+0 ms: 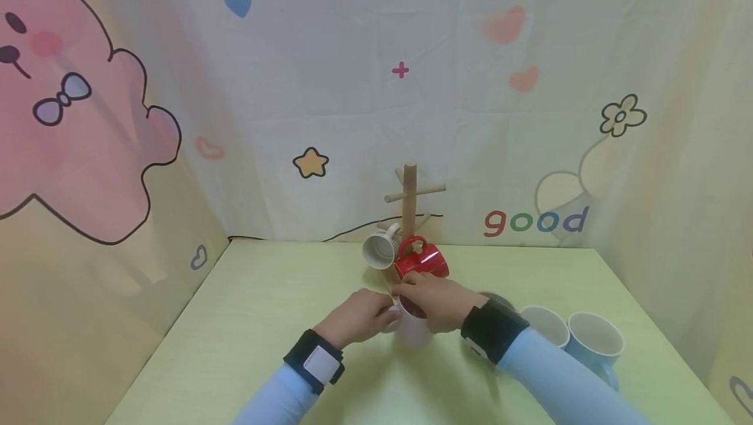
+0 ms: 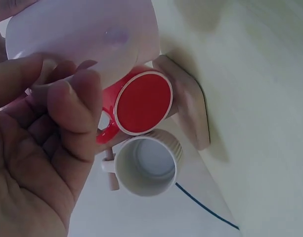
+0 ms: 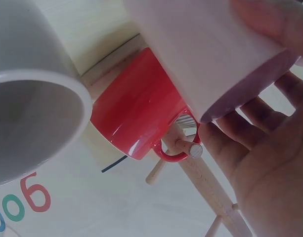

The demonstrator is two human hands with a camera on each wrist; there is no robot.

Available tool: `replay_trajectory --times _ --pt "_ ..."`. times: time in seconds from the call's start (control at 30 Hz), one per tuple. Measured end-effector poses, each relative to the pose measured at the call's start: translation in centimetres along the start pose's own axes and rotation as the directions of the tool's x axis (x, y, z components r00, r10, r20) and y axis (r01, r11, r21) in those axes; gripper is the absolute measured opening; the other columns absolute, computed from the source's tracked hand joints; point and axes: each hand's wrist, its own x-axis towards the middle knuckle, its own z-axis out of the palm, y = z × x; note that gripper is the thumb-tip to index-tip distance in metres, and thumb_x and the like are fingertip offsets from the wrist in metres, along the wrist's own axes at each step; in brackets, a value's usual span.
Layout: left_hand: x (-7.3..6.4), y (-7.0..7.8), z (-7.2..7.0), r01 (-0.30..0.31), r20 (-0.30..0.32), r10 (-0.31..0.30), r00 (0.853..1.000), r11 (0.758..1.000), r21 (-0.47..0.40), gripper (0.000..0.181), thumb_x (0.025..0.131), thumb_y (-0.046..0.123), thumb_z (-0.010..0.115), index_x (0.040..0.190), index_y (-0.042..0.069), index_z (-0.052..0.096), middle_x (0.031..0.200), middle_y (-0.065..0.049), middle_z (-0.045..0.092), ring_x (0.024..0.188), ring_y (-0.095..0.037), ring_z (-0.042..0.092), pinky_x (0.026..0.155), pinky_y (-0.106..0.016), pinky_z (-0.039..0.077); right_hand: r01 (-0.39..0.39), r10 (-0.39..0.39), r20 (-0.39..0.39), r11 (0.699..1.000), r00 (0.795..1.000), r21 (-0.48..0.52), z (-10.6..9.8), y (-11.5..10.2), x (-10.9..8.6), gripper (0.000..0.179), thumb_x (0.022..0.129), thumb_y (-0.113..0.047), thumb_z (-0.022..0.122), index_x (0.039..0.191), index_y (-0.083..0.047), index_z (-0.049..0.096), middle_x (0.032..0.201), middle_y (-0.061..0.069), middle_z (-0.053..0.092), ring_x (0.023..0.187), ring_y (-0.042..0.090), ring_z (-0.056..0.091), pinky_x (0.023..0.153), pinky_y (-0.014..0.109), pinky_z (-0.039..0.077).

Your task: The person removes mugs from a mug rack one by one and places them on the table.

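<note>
Pale pink mug [image 1: 414, 332] in two hands at mid-table, just near of the wooden mug rack [image 1: 409, 193].
Glossy outside, darker mauve within — mouth up, long axis roughly upright, handle pointing left. The left hand [image 1: 360, 315] pinches that handle, fingers curled close; the right hand [image 1: 440, 299] grips the rim between thumb and fingers. One rack bears two mugs — one ribbed white [image 1: 379, 250], one red [image 1: 428, 261]; at right are three more mugs [image 1: 595, 335], one mostly hidden.
</note>
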Motion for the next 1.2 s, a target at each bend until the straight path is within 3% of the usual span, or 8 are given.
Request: replay_trajectory --times 0.4,0.6,0.73,0.93,1.07,1.2 --pt "-0.4 -0.2 0.4 -0.024 -0.148 0.022 0.989 1.0 -0.017 0.024 0.093 0.026 0.061 0.081 0.008 0.07 0.061 0.002 0.058 0.056 -0.009 0.049 0.048 -0.02 0.04 0.037 -0.038 -0.077 0.999 0.996 -0.019 0.3 0.2 -0.2 0.08 0.067 -0.011 0.084 0.138 -0.018 0.05 0.134 0.01 0.053 0.12 0.028 0.047 0.092 0.053 0.051" --pt "-0.6 0.3 0.5 0.011 -0.185 -0.018 0.983 0.999 -0.038 0.027 0.094 0.025 0.059 0.077 0.007 0.069 0.058 0.002 0.055 0.055 -0.01 0.048 0.047 -0.02 0.038 -0.037 0.039 -0.085 0.999 0.996 0.028 0.2 0.4 -0.3 0.085 0.066 -0.012 0.085 0.142 -0.019 0.046 0.142 0.012 0.048 0.126 0.031 0.044 0.094 0.056 0.049" --pt "-0.6 0.5 0.6 0.037 -0.205 -0.05 0.978 0.997 -0.065 0.028 0.094 0.025 0.058 0.075 0.008 0.068 0.058 0.002 0.054 0.054 -0.01 0.048 0.047 -0.02 0.038 -0.068 0.076 -0.102 0.995 0.992 0.076 0.1 0.7 -0.4 0.078 0.069 -0.011 0.083 0.138 -0.02 0.049 0.137 0.012 0.051 0.119 0.031 0.05 0.093 0.055 0.05" --pt "-0.6 0.6 1.0 0.084 -0.227 -0.11 0.968 0.989 -0.122 0.027 0.094 0.026 0.057 0.079 0.007 0.07 0.06 0.001 0.058 0.056 -0.011 0.051 0.048 -0.022 0.042 -0.091 0.115 -0.145 0.983 0.983 0.162 -0.4 0.9 -0.8 0.07 0.066 -0.028 0.085 0.129 -0.023 0.055 0.122 0.007 0.057 0.107 0.025 0.055 0.086 0.052 0.054" --pt "-0.6 0.8 1.6 0.088 -0.265 -0.128 0.956 0.984 -0.154 0.028 0.094 0.025 0.058 0.079 0.005 0.07 0.06 0.0 0.06 0.054 -0.011 0.052 0.046 -0.022 0.044 -0.128 0.154 -0.151 0.977 0.976 0.17 -0.7 1.1 -1.0 0.072 0.07 -0.036 0.081 0.133 -0.016 0.053 0.124 0.009 0.058 0.109 0.026 0.054 0.088 0.052 0.053" --pt "-0.5 1.3 2.3 0.109 -0.268 -0.174 0.948 0.965 -0.239 0.03 0.094 0.024 0.058 0.076 0.003 0.069 0.057 -0.003 0.061 0.047 -0.011 0.052 0.04 -0.022 0.044 -0.205 0.228 -0.146 0.966 0.963 0.156 -1.0 1.2 -1.1 0.08 0.075 -0.048 0.074 0.139 -0.008 0.047 0.133 0.016 0.054 0.115 0.033 0.053 0.092 0.055 0.051"
